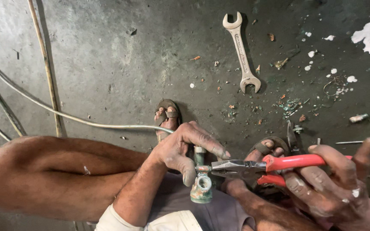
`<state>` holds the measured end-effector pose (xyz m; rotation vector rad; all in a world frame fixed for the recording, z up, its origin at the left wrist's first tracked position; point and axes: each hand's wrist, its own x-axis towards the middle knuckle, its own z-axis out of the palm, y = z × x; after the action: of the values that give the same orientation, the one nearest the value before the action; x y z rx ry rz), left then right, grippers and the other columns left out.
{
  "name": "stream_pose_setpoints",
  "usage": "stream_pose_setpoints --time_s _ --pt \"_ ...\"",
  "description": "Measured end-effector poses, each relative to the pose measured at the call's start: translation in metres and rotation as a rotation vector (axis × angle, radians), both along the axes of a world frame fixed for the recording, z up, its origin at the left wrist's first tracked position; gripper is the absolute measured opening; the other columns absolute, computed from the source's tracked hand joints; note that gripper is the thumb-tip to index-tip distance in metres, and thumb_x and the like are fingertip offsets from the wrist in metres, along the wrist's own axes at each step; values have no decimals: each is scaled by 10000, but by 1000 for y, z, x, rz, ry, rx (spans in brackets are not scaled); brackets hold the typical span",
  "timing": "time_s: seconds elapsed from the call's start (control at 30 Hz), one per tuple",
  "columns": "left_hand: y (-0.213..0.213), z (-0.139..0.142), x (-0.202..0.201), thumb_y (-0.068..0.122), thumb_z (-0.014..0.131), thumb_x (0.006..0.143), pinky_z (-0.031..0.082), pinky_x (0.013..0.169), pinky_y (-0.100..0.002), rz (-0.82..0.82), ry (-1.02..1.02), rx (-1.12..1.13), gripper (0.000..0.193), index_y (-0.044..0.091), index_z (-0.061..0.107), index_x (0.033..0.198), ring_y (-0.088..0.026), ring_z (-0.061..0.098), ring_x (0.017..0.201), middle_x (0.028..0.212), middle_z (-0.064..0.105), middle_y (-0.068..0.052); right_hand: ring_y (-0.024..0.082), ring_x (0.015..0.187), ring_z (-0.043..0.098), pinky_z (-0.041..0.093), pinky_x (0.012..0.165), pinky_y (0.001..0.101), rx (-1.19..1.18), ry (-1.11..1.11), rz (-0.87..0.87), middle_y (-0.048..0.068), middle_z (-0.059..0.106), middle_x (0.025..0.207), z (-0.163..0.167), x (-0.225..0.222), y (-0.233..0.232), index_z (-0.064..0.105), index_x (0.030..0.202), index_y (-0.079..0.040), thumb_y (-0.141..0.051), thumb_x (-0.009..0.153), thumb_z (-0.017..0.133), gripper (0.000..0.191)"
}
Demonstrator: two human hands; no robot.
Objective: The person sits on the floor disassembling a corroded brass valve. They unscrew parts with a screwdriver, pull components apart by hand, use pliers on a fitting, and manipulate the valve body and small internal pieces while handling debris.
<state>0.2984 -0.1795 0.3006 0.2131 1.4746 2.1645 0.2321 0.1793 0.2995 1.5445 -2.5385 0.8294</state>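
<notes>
Head view: the left hand [180, 147] grips a greenish pipe fitting [201, 185] (corroded, upright). Just right of the fitting, the right hand [335, 184] squeezes red-handled pliers [253, 166] whose jaws bite its side. Well above the fitting, a spanner [241, 51] lies on the floor [108, 64].

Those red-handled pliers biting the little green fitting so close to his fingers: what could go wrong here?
The pliers grip only a small end of the fitting, so they might slip and pinch the left hand holding it. A slip could also send the tool toward the sandalled toes just below. The right hand looks greasy, so its hold on the handles may be weak.
</notes>
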Motion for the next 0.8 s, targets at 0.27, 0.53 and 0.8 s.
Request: stream_pose_setpoints --time_s 0.27,0.53,0.8 --pt "-1 -10 7 661 837 701 613 927 -345 22 -53 49 830 30 760 1234 -255 788 1022 1096 788 -136 350 1089 589 160 1118 762 8 51 20 -9 570 884 -13 7 11 780 917 -233 -239 765 788 153" --pt "-7 -10 10 614 887 659 616 877 -345 20 -97 42 824 10 758 1205 -250 788 960 1091 791 -143 383 1025 599 498 1031 659 3 -31 113 26 582 906 -8 -4 -3 756 932 -180 -272 677 762 271" --pt "-8 -7 7 624 875 685 606 814 -323 -26 -4 26 817 9 748 1207 -220 779 894 1011 779 -129 330 903 615 581 886 522 13 -184 283 39 567 877 -4 -8 -7 718 949 -94 -256 607 765 381"
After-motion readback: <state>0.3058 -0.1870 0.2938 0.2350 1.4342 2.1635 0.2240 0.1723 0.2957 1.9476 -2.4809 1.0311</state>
